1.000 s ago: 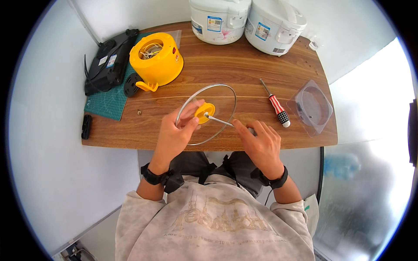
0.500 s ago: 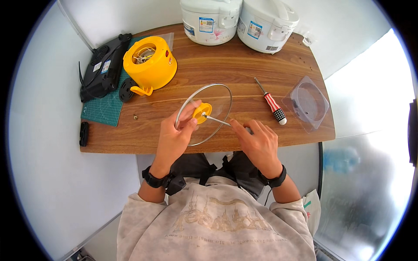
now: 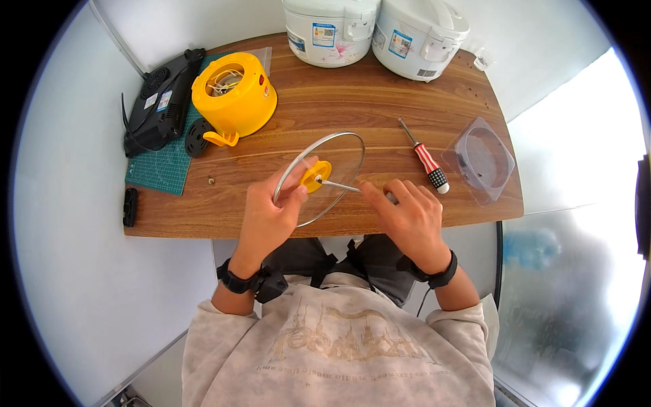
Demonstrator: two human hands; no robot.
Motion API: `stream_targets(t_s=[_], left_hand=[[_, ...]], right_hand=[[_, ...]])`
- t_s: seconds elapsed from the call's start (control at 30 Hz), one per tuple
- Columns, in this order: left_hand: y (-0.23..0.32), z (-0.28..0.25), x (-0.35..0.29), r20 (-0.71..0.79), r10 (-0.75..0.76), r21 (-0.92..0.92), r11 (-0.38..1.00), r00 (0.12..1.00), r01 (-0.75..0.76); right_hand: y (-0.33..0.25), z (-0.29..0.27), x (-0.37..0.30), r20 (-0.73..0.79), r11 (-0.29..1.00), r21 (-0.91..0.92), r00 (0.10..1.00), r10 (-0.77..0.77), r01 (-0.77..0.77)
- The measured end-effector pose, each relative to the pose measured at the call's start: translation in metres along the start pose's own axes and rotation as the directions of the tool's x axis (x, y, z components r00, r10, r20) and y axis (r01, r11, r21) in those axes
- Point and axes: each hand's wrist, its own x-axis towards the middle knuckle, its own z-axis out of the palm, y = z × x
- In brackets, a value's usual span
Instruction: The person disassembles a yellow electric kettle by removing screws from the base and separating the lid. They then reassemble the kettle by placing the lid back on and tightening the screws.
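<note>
My left hand [image 3: 274,210] grips a round glass lid [image 3: 346,159] with a metal rim, tilted above the near edge of the table. Its fingers and thumb close round the yellow knob [image 3: 315,175] at the lid's middle. In my right hand [image 3: 407,216] is a screwdriver [image 3: 342,186] with a thin metal shaft; the palm and fingers mostly cover its handle. The shaft's tip meets the centre of the knob. A second screwdriver [image 3: 427,163], with a red-and-white striped handle, lies on the table to the right.
A yellow appliance base [image 3: 237,98] with wires inside stands on a green cutting mat [image 3: 159,173], beside a black appliance [image 3: 159,105] and a black disc [image 3: 198,138]. Two white rice cookers [image 3: 331,34] stand at the back. A clear plastic tray [image 3: 485,156] lies at the right.
My right hand has turned a little and its wrist has shifted right. The lid's tilt differs slightly, while the screwdriver's tip stays at the knob.
</note>
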Motion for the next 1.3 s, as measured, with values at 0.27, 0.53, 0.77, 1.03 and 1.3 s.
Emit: stream_targets(t_s=[0.27,0.53,0.77,1.03,1.3], left_hand=[[0.009,-0.005,0.002,0.006,0.020,0.318,0.948,1.000,-0.021],[0.023,0.001,0.005,-0.116,0.246,0.425,0.888,0.962,-0.176],[0.014,-0.005,0.015,-0.050,0.295,0.465,0.852,0.954,-0.240],[-0.006,-0.021,0.012,-0.052,-0.045,0.085,0.995,0.998,0.049],[0.002,-0.029,0.006,-0.019,-0.124,-0.183,0.976,0.992,0.119]], right_hand=[[-0.016,0.033,-0.006,0.054,0.775,0.580,0.961,0.272,-0.252],[-0.041,0.017,0.017,0.652,-0.041,0.746,0.715,0.252,-0.665],[-0.034,0.025,0.018,0.760,-0.522,0.542,0.649,-0.029,-0.659],[-0.039,0.051,0.003,0.021,0.840,0.496,0.970,0.243,-0.221],[-0.024,0.016,0.008,0.011,0.990,0.132,0.998,0.054,-0.055]])
